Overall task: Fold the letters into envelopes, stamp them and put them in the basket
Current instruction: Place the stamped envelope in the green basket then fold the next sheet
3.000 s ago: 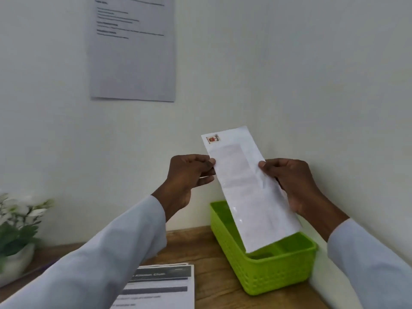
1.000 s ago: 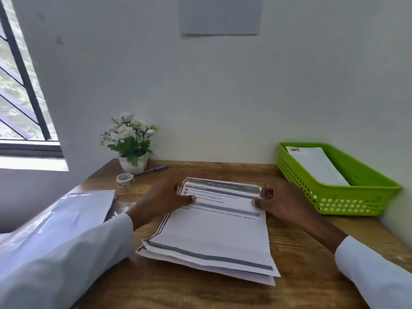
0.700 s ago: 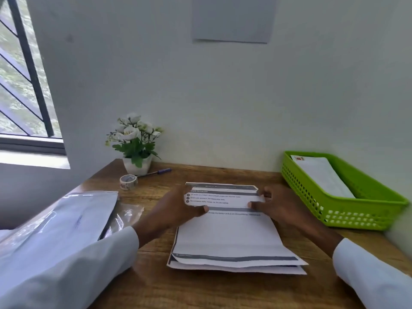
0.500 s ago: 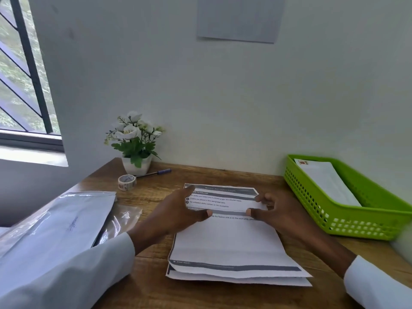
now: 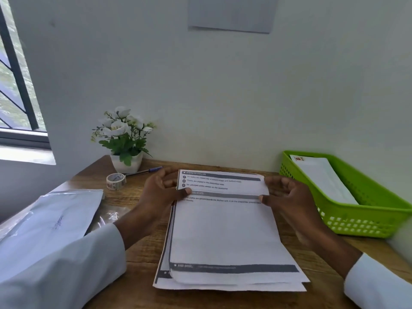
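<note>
Far edge lifted further, both hands (image 5: 160, 192) pinching letter (image 5: 223, 224)

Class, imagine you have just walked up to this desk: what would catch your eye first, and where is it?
First, the two hands, left hand and right hand, pinching the far end of the top letter at the desk's middle and folding it toward the person. Next, the bright green basket at the right, already holding a stamped envelope. Then the white potted flowers against the wall at the left.

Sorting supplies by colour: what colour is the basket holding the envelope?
Bright lime green, with a perforated wall; the basket shows in the head view, at the desk's right.
</note>
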